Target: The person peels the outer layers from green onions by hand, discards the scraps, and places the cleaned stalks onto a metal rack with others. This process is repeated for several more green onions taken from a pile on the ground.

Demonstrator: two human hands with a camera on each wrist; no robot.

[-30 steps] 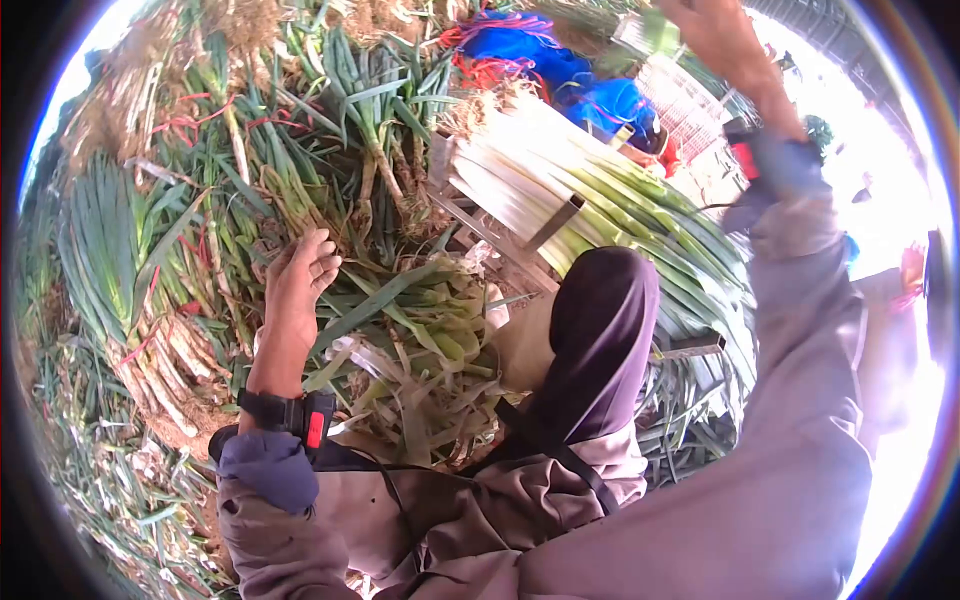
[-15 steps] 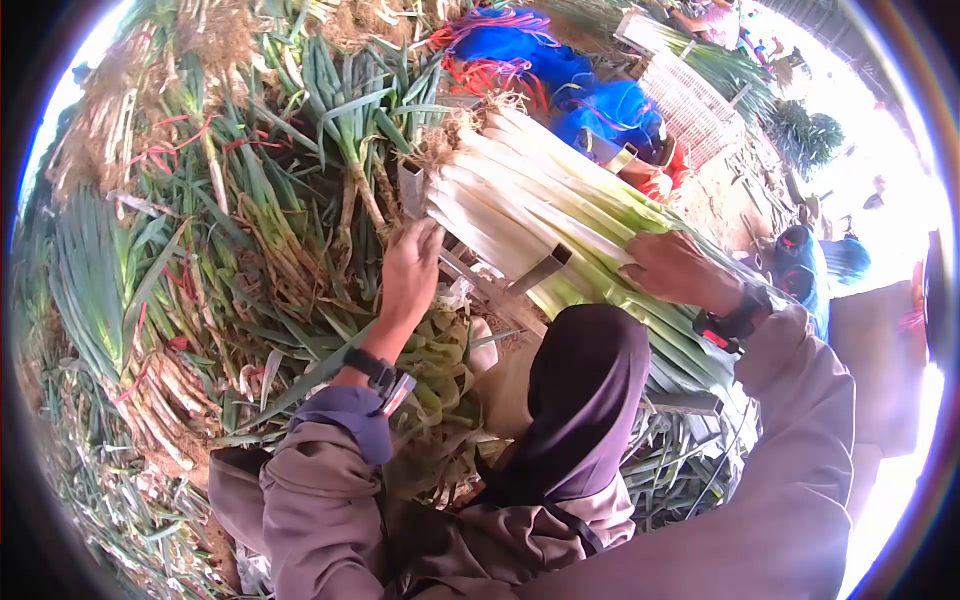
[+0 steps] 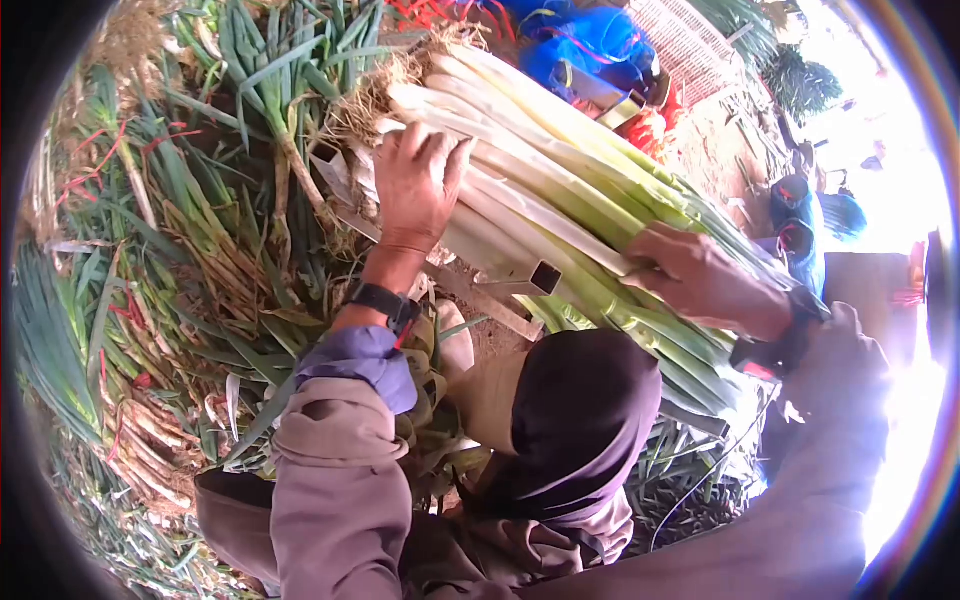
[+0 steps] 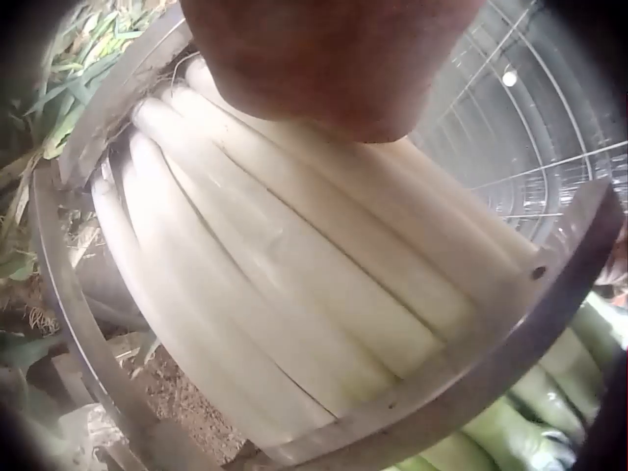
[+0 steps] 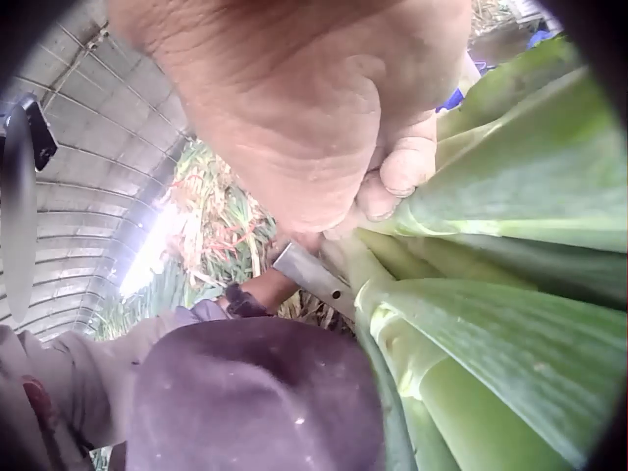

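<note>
Leeks [image 3: 540,165] are lying toward 1 o'clock, probably heavy together, best held by firm white ends; left hand [image 3: 418,195], 11 o'clock, is curling over these; right hand [image 3: 712,283], 3 o'clock, is gripping green lengths.

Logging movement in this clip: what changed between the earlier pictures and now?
The left hand moved right, from above the leafy pile to the leeks' white stalks. The right hand came down from high up and gripped their green part. The leeks stayed in the rack.
</note>
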